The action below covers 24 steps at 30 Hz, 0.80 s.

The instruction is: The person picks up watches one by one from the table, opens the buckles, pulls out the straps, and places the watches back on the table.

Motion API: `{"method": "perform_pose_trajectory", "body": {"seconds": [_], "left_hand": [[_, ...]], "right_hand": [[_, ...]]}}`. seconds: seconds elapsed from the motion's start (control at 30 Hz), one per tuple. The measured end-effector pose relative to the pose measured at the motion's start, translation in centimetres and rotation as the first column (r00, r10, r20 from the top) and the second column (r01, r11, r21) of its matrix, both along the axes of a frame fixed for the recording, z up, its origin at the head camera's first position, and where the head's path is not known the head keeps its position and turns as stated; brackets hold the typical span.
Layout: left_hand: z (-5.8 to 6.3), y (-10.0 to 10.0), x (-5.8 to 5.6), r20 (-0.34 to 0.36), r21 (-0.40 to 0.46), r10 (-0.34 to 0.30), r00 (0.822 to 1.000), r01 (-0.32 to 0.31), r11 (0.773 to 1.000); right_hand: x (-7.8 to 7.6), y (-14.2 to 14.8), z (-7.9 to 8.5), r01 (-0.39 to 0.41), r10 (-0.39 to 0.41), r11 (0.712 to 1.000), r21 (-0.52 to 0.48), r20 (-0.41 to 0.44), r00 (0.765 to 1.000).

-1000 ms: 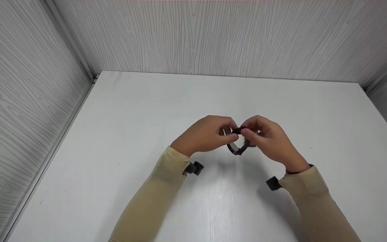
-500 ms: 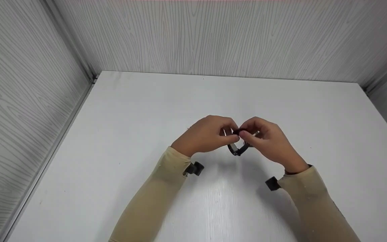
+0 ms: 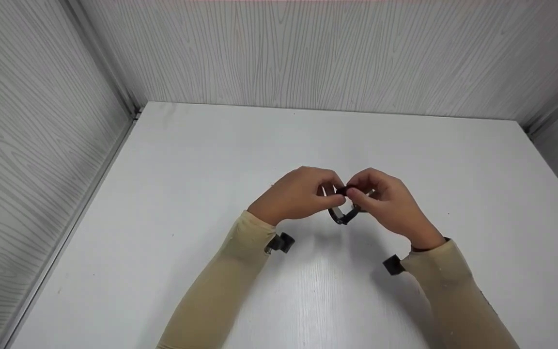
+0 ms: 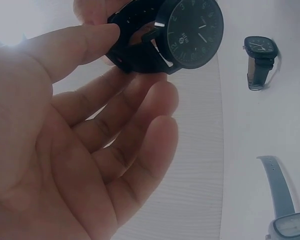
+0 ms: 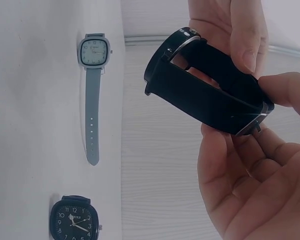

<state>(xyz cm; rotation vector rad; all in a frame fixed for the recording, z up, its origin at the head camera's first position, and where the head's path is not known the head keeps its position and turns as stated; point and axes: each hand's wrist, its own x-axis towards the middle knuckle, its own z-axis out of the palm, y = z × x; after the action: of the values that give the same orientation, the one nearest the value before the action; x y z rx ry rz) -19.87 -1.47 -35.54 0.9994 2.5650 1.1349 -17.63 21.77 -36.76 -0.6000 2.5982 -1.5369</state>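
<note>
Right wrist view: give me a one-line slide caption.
Left hand and right hand hold a black watch by its strap, a grey watch and a dark watch off to one side.

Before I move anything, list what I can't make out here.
Held black watch: turned side-on in right wrist view, hiding its dial; left wrist view's top edge clips it.
Head view: left hand and right hand cover part of it.
Dark square watch: right wrist view's bottom edge cuts it.
Grey watch: lettering too small, right wrist view.
</note>
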Motion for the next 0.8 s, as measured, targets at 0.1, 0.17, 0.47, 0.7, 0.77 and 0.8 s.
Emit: {"method": "perform_pose_trajectory", "body": {"seconds": [0.1,0.17,0.47,0.7,0.77,0.8], "left_hand": [[0.06,0.04,0.04,0.005,-0.007,0.002,1.000,-0.002,1.000],[0.10,0.05,0.07,0.007,-0.010,0.000,1.000,0.000,1.000],[0.02,-0.01,-0.02,-0.009,-0.008,0.003,1.000,-0.003,1.000],[0.03,0.07,-0.05,-0.013,-0.011,0.003,1.000,-0.004,1.000],[0.05,0.06,-0.02,-0.012,-0.013,-0.003,1.000,0.003,1.000],[0.09,0.07,0.01,-0.009,-0.015,-0.006,1.000,0.006,1.000]], "right_hand": [[0.02,-0.02,-0.04,-0.001,0.001,1.000,-0.015,-0.002,1.000],[0.03,-0.04,-0.04,-0.001,0.000,1.000,-0.020,-0.005,1.000],[0.02,-0.18,-0.08,-0.016,0.015,1.000,-0.027,-0.022,1.000],[0.08,-0.25,-0.01,-0.015,0.013,1.000,-0.028,-0.060,0.998],[0.04,-0.23,-0.07,-0.019,0.018,1.000,-0.020,-0.062,0.998],[0.02,-0.21,-0.08,-0.021,0.020,1.000,-0.014,-0.063,0.998]]}}
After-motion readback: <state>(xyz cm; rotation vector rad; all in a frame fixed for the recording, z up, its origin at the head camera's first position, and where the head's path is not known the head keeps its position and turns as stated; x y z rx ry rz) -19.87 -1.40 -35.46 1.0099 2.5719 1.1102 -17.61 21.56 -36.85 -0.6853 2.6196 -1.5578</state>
